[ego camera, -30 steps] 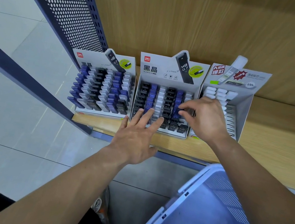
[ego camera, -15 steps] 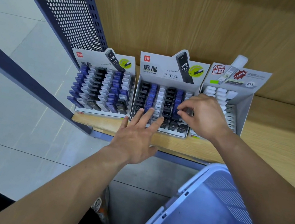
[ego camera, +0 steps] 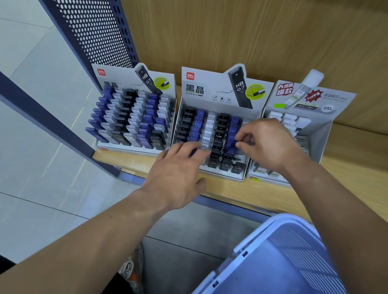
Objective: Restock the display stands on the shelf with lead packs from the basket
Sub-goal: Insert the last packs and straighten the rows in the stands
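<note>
The right hand's (ego camera: 269,144) thumb and forefinger (ego camera: 244,136) were curled together, their tips pinching a blue pack (ego camera: 232,143) in the right-hand blue column of the middle stand (ego camera: 222,94), about halfway down its rows; the other fingers were bent behind them, over the column at the stand's right edge. The pack sat among its neighbours in the column, just left of the fingertips, though blur made its exact seating hard to judge. The left hand (ego camera: 178,173) lay flat with its fingers (ego camera: 187,149) straight and slightly spread, their blurred tips resting on the front rows of the same stand, over the blue and white columns; its thumb pointed out above the shelf (ego camera: 367,176) in front of the stand. It held nothing. The left stand (ego camera: 130,121), full of blue, white and black packs, stood just beside the middle one, and the right stand (ego camera: 323,135), holding white packs, stood touching it on the other side, partly hidden by the right wrist. All three sat near the front edge of the wooden shelf. The blue basket (ego camera: 262,238) was below and to the right, under the right forearm.
</note>
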